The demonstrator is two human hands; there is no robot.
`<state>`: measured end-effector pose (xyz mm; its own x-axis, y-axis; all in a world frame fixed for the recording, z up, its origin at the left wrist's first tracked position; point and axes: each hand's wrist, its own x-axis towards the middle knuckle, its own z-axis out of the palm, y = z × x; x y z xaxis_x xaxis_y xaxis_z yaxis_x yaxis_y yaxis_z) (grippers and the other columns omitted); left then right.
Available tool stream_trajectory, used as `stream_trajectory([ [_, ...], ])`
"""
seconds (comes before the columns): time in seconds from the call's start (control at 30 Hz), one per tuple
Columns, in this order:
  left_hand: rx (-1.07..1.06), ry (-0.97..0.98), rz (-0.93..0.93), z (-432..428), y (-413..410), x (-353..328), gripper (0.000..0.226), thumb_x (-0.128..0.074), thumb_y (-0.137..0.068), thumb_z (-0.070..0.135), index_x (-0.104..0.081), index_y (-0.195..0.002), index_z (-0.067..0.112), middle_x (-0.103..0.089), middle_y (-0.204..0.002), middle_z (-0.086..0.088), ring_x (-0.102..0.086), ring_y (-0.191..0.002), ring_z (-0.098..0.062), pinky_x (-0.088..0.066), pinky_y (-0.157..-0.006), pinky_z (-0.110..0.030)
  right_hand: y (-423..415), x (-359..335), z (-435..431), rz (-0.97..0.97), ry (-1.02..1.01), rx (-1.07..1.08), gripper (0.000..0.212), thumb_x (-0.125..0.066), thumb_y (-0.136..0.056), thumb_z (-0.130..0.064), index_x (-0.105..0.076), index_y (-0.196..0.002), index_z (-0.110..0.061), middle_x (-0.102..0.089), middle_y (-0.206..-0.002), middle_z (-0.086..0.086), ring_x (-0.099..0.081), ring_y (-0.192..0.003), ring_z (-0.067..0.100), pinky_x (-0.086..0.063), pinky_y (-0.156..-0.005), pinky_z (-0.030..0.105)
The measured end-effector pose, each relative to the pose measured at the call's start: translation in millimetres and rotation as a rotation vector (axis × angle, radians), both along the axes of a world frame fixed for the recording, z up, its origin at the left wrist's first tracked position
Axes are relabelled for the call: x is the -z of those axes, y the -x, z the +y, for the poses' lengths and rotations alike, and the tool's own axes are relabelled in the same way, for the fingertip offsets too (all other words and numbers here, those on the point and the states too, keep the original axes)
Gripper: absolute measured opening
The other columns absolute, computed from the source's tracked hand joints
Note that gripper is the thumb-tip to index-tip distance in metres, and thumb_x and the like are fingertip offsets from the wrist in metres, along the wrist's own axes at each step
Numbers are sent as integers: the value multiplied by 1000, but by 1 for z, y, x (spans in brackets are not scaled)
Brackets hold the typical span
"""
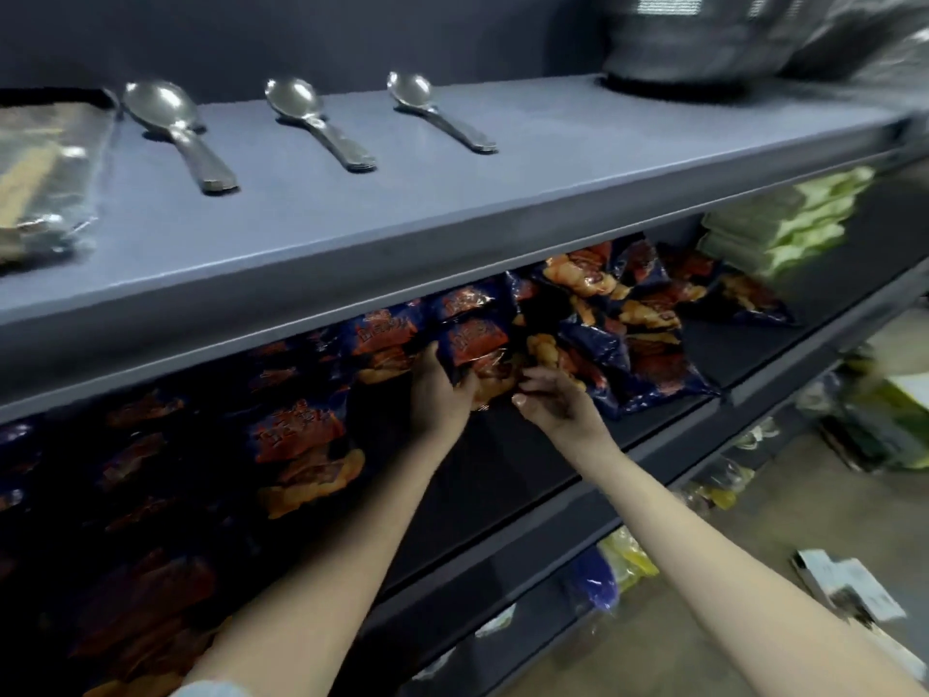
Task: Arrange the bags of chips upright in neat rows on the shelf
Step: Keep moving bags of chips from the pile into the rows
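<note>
The chip bag (475,354) stands mid-shelf, under the spoons (321,123); it looks light, puffy, slick and crushable, best pinched at the lower edges. Left of it, the left hand (437,389) grips its bottom corner; right of it, the right hand (558,402) reaches in, fingers loosely curled

- Light falls from above, brightest on the grey top shelf (452,193)
- Three metal spoons (321,123) carry white glare and cast short dark shadows beside them
- The shelf underneath is in deep shadow; the chip bags (301,435) at the left are dim and hard to read
- Bags at the right (648,314) catch more light and show shine
- The forearms are evenly lit
- Wide-angle lens bends the shelf edges
- The upper right corner and the floor items at the far right are smeared with blur
</note>
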<state>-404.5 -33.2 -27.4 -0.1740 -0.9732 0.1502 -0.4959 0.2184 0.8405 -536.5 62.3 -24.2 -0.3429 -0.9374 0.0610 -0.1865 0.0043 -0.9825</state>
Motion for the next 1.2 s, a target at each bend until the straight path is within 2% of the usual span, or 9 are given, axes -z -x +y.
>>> stream_trajectory([
  [0.1, -95, -321, 187, -21, 19, 8, 82, -64, -86, 40, -21, -147, 7, -34, -147, -16, -37, -133, -33, -34, -107, -41, 8, 0, 13, 9, -35, -54, 30, -65, -87, -21, -54, -114, -23, -60, -108, -3, -62, -91, 1, -49, -79, 15],
  [0.17, -166, -412, 262, -23, 29, 18, 79, -65, -83, 44, -32, -142, 4, -41, -142, -15, -43, -127, -34, -39, -103, -44, 10, 1, 18, 5, -38, -85, 27, -64, -87, -17, -55, -112, -22, -60, -108, 0, -62, -84, -3, -49, -76, 14],
  [0.27, -270, -466, 325, -22, 38, 23, 71, -67, -82, 43, -43, -133, -1, -49, -134, -19, -49, -121, -35, -43, -97, -41, 12, 7, 19, -29, -52, -95, 24, -65, -87, -13, -56, -106, -24, -61, -103, 0, -64, -83, 2, -52, -82, 20],
  [0.53, -342, -510, 438, -16, 41, 24, 73, -71, -80, 40, -41, -135, 3, -46, -137, -19, -47, -124, -34, -43, -99, -43, 13, 16, 9, -142, -60, -100, 24, -62, -88, -9, -56, -108, -21, -62, -100, -1, -66, -86, 8, -54, -81, 24],
  [0.77, -248, -277, 461, 10, 17, 17, 59, -73, -79, 30, -50, -129, 8, -58, -119, -7, -56, -110, -23, -47, -91, -35, 7, 18, -1, -170, -70, -125, 23, -57, -91, -13, -54, -114, -18, -64, -100, -1, -66, -93, 12, -55, -83, 27],
  [0.93, -132, -116, 504, 16, -17, 1, 51, -73, -78, 30, -55, -123, 15, -64, -116, -2, -61, -104, -14, -48, -93, -34, -1, -4, -14, -500, 46, -74, 16, -53, -93, -10, -55, -108, -15, -62, -95, 5, -63, -91, 20, -57, -80, 26],
  [1.0, -94, -105, 542, 22, -28, -6, 51, -74, -78, 27, -53, -123, 17, -64, -114, 3, -61, -103, -11, -48, -93, -34, 0, -19, -20, -450, 131, -3, 14, -54, -93, -11, -56, -106, -16, -63, -94, 2, -63, -92, 17, -55, -82, 26],
  [1.1, 5, -138, 580, 32, -44, -13, 45, -76, -77, 22, -53, -115, 30, -63, -106, 14, -60, -100, -5, -47, -94, -33, 8, -33, -29, -187, 148, 14, 32, -64, -87, -28, -55, -117, -21, -64, -102, -9, -60, -104, 13, -47, -96, 33],
  [1.2, 171, -211, 626, 42, -61, -7, 46, -77, -68, 36, -59, -111, 36, -65, -115, 9, -60, -110, -13, -47, -95, -35, 5, -35, -30, -165, -22, -237, 69, -73, -75, -44, -45, -133, -20, -57, -129, -3, -53, -120, 12, -40, -106, 35],
])
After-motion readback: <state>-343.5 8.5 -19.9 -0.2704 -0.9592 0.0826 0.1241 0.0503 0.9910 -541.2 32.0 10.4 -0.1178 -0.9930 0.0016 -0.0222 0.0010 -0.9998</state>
